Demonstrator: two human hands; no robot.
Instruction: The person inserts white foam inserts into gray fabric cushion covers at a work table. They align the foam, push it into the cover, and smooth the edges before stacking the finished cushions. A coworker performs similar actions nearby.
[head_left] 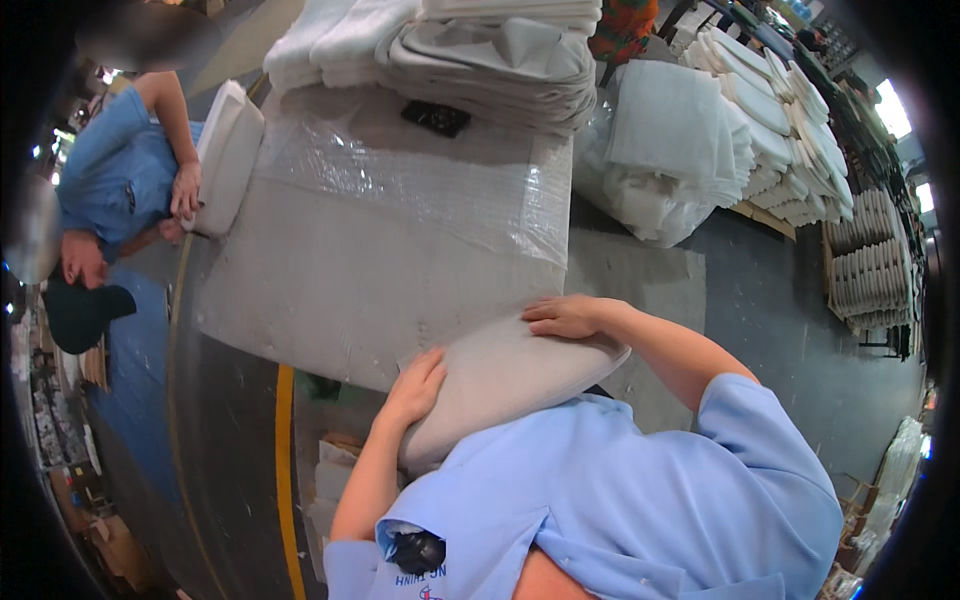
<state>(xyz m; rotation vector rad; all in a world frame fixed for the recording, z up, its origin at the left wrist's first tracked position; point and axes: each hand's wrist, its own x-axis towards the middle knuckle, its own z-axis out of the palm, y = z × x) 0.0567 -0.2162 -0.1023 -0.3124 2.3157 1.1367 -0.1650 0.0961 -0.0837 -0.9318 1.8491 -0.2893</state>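
A light grey upholstered cushion (pixel 500 380) with a rounded outline lies at the near edge of the table, against my body. On its left edge rests my left hand (pixel 416 388), fingers stretched over the fabric and the thumb not clearly seen. My right hand (pixel 563 317) lies flat across the cushion's far right part, its fingers pointing left. Neither hand is closed round the cushion. Beneath it, the grey-covered table (pixel 350 250) extends away from me, and clear plastic film (pixel 400 165) covers the farther part.
Stacked grey covers (pixel 490 75) and a small black object (pixel 436 118) sit at the table's far end. At left, a co-worker (pixel 125 165) handles a pale cushion (pixel 228 155). Bagged white sheets (pixel 665 130) and piled pale panels (pixel 775 110) stand beyond the table's right side.
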